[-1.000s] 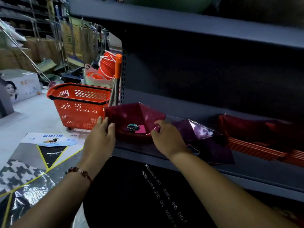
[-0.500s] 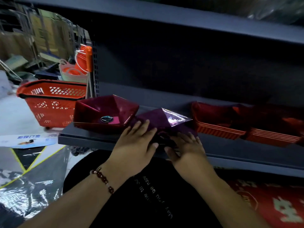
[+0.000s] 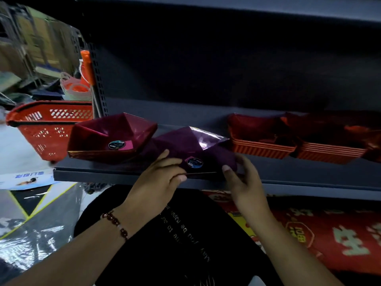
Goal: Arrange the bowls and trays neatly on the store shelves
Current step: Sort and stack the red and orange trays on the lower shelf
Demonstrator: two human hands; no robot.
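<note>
Both hands grip the purple bowl [image 3: 191, 149] at the shelf [image 3: 123, 176] front edge, left hand [image 3: 159, 178] and right hand [image 3: 244, 178] pinching its near rim; I'd worry it tips off the edge or knocks the red bowl [image 3: 112, 138] touching it.

I saw a dark grey shelf [image 3: 123, 175] running across in front of me. At its left end sat a stack of dark red bowls [image 3: 111, 139] with pointy sides. Just beside it, maybe touching, sat a purple bowl [image 3: 191, 145] of the same shape, close to the front edge. To the right were two stacks of orange-red trays [image 3: 261, 148] with ribbed sides, side by side. The far right end was dark and blurry, so I could not tell what else lay there.
</note>
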